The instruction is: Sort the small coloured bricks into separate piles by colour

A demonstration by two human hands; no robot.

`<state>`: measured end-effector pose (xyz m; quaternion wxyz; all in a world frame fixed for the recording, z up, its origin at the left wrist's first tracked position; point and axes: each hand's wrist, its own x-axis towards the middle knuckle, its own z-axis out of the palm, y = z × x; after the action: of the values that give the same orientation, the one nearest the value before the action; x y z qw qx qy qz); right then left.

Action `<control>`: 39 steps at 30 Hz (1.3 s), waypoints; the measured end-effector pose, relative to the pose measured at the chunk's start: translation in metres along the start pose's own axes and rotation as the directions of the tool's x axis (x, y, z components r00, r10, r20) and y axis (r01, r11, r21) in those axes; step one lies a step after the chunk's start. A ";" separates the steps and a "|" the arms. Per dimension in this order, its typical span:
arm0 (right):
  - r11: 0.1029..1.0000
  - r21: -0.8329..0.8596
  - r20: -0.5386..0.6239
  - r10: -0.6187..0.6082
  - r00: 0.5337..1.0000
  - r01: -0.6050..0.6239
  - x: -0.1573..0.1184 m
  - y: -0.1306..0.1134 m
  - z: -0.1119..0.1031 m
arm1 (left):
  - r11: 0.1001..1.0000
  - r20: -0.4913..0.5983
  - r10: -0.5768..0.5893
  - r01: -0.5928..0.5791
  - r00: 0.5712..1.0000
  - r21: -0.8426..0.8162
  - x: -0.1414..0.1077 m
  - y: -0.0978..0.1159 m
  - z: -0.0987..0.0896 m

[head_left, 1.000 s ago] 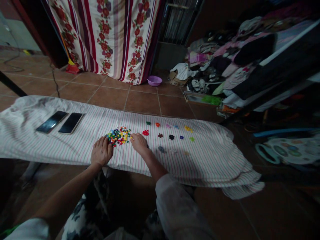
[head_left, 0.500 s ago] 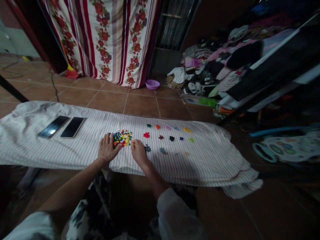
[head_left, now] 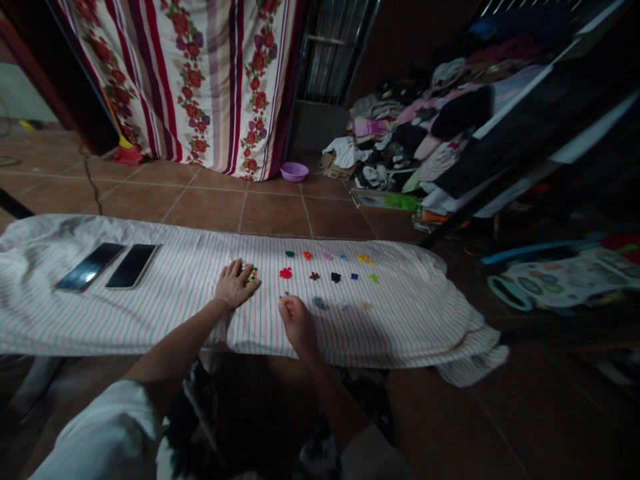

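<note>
My left hand [head_left: 236, 285] lies flat with fingers spread over a pile of small multicoloured pieces [head_left: 253, 273], hiding most of it. To its right, my right hand [head_left: 296, 321] pinches a small yellow piece [head_left: 283, 303] between thumb and fingertips, just above the striped cloth. Small groups sorted by colour lie beyond and to the right of it, among them red pieces [head_left: 285, 273], orange pieces [head_left: 307, 255], black pieces [head_left: 335, 277], yellow pieces [head_left: 365, 259] and grey pieces [head_left: 319, 303]. My right hand partly covers another dark grey group.
Two phones [head_left: 91, 267] [head_left: 133, 266] rest at the left on the striped cloth [head_left: 190, 313]. Beyond its far edge are a purple basin [head_left: 295, 172], a floral curtain [head_left: 215, 80] and a heap of clothes [head_left: 400, 133]. A patterned board [head_left: 560, 280] stands at the right.
My left hand has slid right onto the pile, covering more of it. My right hand has moved right with the yellow piece, away from the pile. The view has shifted slightly.
</note>
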<state>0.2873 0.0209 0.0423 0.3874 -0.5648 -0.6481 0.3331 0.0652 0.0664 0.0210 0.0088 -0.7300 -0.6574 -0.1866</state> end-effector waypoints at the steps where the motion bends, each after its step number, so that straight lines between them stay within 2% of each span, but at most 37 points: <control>1: 1.000 -0.002 -0.015 0.009 1.000 -0.009 -0.002 0.002 -0.003 | 1.000 0.021 -0.014 0.014 1.000 0.020 0.001 0.004 0.000; 3: 1.000 -0.012 -0.041 0.022 0.999 -0.023 -0.005 0.006 -0.010 | 0.997 0.059 -0.033 0.029 0.998 0.067 0.002 0.009 -0.001; 6: 1.000 -0.009 -0.069 0.019 0.997 -0.020 -0.011 0.010 -0.020 | 0.994 0.066 0.001 -0.009 0.998 0.108 -0.005 0.014 -0.005; 16: 0.999 0.008 -0.112 0.040 0.993 -0.040 -0.028 0.020 -0.039 | 0.977 -0.037 0.163 -0.156 0.986 0.142 -0.043 0.022 -0.006; 21: 0.998 0.045 -0.142 0.049 0.989 -0.043 -0.033 0.029 -0.052 | 0.972 -0.063 0.208 -0.199 0.976 0.123 -0.055 0.018 -0.008; 25: 0.997 0.067 -0.171 0.054 0.984 -0.043 -0.035 0.043 -0.065 | 0.986 -0.079 0.144 -0.136 0.986 0.091 -0.064 0.007 -0.008; 31: 0.991 0.114 -0.185 0.083 0.979 -0.063 -0.033 0.059 -0.074 | 0.988 -0.089 -0.115 0.123 0.989 0.090 -0.060 -0.002 0.002; 35: 0.991 0.119 -0.202 0.086 0.976 -0.063 -0.027 0.068 -0.081 | 0.992 -0.073 -0.100 0.105 0.992 0.070 -0.043 0.004 0.010; 39: 0.996 0.070 -0.242 0.066 0.968 -0.051 -0.013 0.082 -0.098 | 0.994 -0.076 -0.076 0.082 0.994 0.074 -0.033 0.015 0.009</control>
<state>0.4132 0.0192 0.0158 0.4718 -0.6079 -0.5677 0.2925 0.0802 0.0349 0.0063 0.0535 -0.6952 -0.6918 -0.1878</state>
